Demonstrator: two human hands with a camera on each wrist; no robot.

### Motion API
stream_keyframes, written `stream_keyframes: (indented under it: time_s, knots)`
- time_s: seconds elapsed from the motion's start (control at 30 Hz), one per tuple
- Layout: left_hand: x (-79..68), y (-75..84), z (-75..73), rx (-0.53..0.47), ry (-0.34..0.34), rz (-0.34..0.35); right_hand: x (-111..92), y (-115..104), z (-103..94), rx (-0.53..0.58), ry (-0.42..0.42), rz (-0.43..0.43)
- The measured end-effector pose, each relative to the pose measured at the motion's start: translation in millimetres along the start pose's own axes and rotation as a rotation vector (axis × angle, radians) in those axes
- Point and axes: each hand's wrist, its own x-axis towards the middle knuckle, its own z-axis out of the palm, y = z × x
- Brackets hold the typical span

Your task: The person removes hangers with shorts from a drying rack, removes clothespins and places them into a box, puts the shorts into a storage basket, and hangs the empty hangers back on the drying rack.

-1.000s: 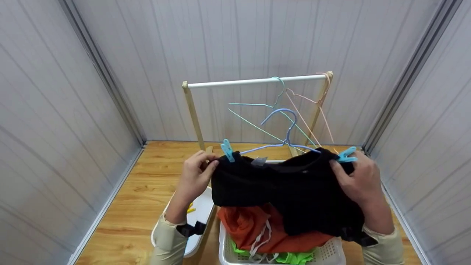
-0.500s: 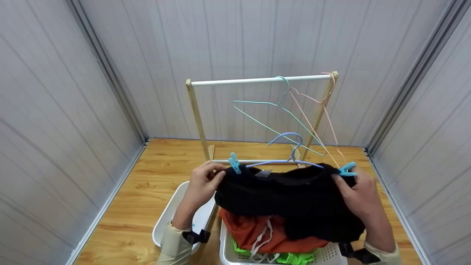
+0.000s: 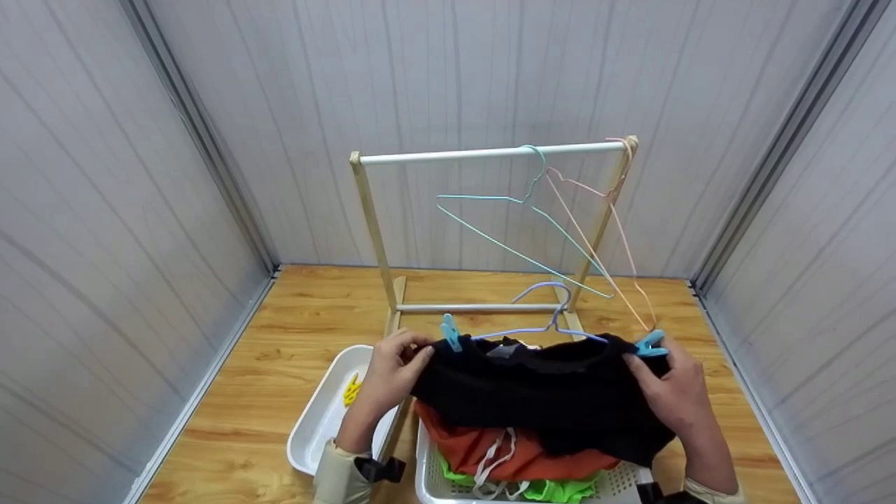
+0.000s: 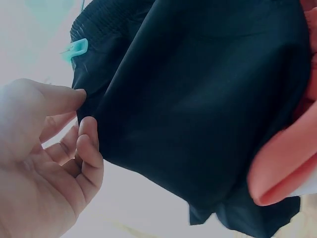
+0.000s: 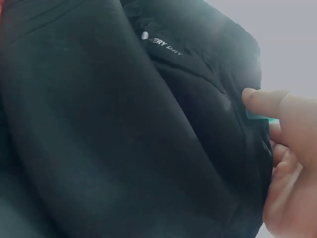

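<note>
Black shorts (image 3: 532, 392) over the white basket (image 3: 427, 476), pinched near both top corners by left hand (image 3: 393, 367) and right hand (image 3: 675, 392). Risk: they may slide off the purple-blue hanger (image 3: 555, 322) if either light-blue clip (image 3: 451, 332) has caught too little.

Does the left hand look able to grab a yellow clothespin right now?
Probably not without letting go: the left hand pinches the black shorts. Otherwise the way seems free, as a yellow clothespin lies in the lidless white tray nearby.
</note>
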Motion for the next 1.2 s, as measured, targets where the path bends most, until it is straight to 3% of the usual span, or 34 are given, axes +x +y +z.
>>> stream_keyframes:
  time_s: [0.17,0.43,0.6,0.8,1.2]
  knots:
    - [-15.0,-31.7,12.7,-0.008,0.006,-0.012,-7.2,8.7,4.7,0.010,-0.031,0.026]
    - [-32.1,-59.6,24.4,-0.078,-0.062,-0.158,-12.9,24.6,11.9,0.025,-0.068,0.032]
    - [-39.2,-67.1,31.8,-0.079,-0.117,-0.199,-16.2,34.4,14.2,0.051,-0.059,0.021]
    - [-47.8,-73.0,35.5,-0.043,-0.116,-0.205,-20.1,42.9,19.2,0.058,-0.054,0.013]
    - [-61.0,-73.0,40.1,-0.003,-0.203,-0.312,-22.6,48.7,18.8,0.006,-0.084,0.088]
